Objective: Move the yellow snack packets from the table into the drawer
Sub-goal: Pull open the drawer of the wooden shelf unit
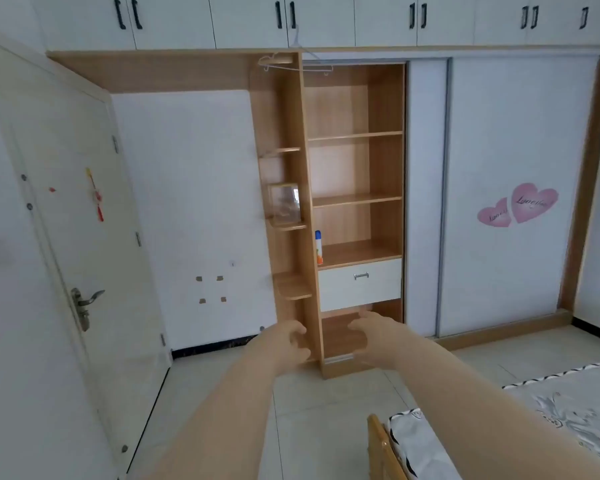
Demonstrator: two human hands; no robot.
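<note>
Left hand [291, 341]: lower centre of the frame, at the end of an outstretched arm; fingers loosely curled, moderately wide, gripping nothing.
Right hand [369, 336]: just right of the left one and apart from it; likewise loosely curled and empty; overlaps the wardrobe's lowest open compartment in the picture, with no contact evident.
Drawer [360, 289]: centre of the frame, just above both hands; white front flush with the frame, so closed; metal handle [361, 276] untouched.
Yellow snack packets: none in view, neither in the hands nor on any shelf.
Table: outside the frame.
Wardrobe [355, 199]: open wooden shelving in the centre; sliding door [520, 133] with pink heart stickers [518, 206] to the right.
Other things: spray bottle [318, 247] upright on the shelf directly above the drawer, at its left end; clear box [284, 206] on a small side shelf; bed corner [499, 441] at lower right; room door [66, 220] at left.
Done so far: nothing demonstrable; drawer contents hidden behind the shut front.
Left to do: by the look of empty hands and a closed drawer, probably everything, meaning opening the drawer, fetching packets from the unseen table, and laying them inside.
Stage: likely the very start or a pause between trips; cannot tell which.
</note>
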